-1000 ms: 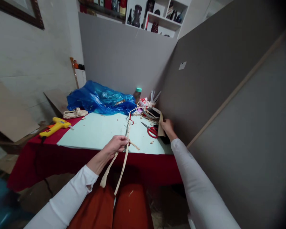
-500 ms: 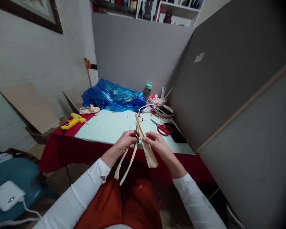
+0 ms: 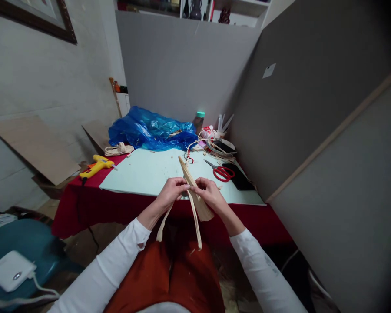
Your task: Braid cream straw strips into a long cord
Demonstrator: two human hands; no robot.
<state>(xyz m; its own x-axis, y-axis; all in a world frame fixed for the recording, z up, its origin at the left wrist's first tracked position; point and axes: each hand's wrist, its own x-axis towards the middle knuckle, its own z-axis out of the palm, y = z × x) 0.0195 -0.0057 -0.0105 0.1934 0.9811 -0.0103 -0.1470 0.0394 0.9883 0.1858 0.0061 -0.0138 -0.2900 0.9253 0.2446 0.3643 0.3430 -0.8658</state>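
My left hand (image 3: 172, 192) is closed, its thumb and fingers pinching narrow strips of pale dried husk. One narrow strip (image 3: 162, 228) hangs below this hand, and a second strip (image 3: 196, 224) dangles from between the two hands. My right hand (image 3: 210, 194) is closed on a wider husk piece (image 3: 204, 210), which slants from above the fingers to a broad end below. The fingertips of both hands meet over the table's front edge, and they hide where the strips cross.
Red-handled scissors (image 3: 223, 173) and a black flat object (image 3: 238, 177) lie right on the pale board (image 3: 143, 171). A yellow glue gun (image 3: 97, 167) rests left, near a woven husk piece (image 3: 118, 149). Behind are a blue plastic bag (image 3: 150, 128) and a green-lidded jar (image 3: 199, 121).
My hands have come together, the right one moving left to the left fingertips. One narrow strip has swung right, now hanging in front of the wide husk. The view has shifted slightly.
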